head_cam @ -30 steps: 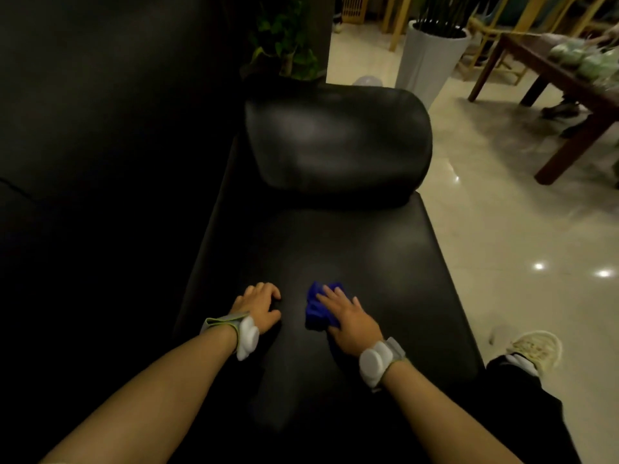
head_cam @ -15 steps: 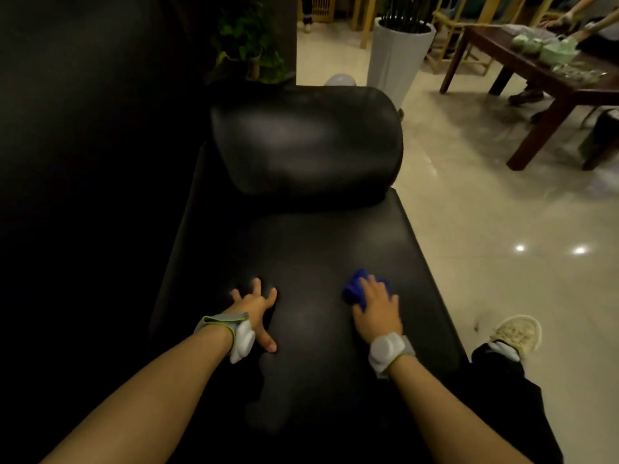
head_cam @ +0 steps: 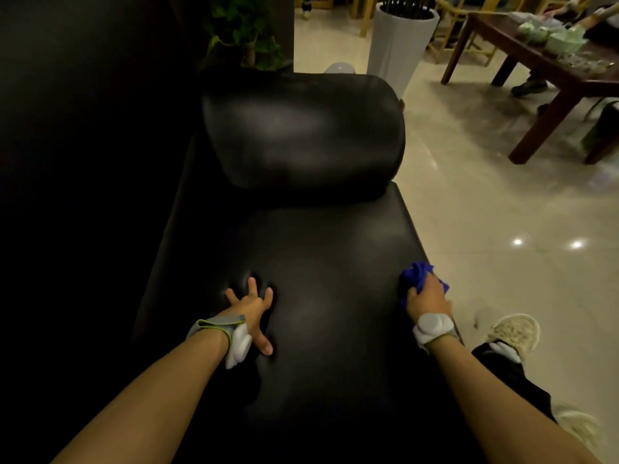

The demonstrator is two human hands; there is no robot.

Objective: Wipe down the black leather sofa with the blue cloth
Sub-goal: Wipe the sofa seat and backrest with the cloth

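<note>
A: Where's the blue cloth [head_cam: 418, 275]?
B: At the sofa [head_cam: 321, 249] seat's right edge, bunched under the gripping right hand [head_cam: 427, 298]; left hand [head_cam: 249, 304] splayed flat, empty. Best press evenly, overlapping strokes.

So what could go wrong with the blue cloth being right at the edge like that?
Two things, maybe. The blue cloth sits bunched under the right hand at the very edge of the sofa seat, so one more push outward could send it off onto the shiny floor. The left hand is pressed flat with fingers spread, denting the leather; if it slides on the smooth surface, the person leaning on it could tip forward.
</note>
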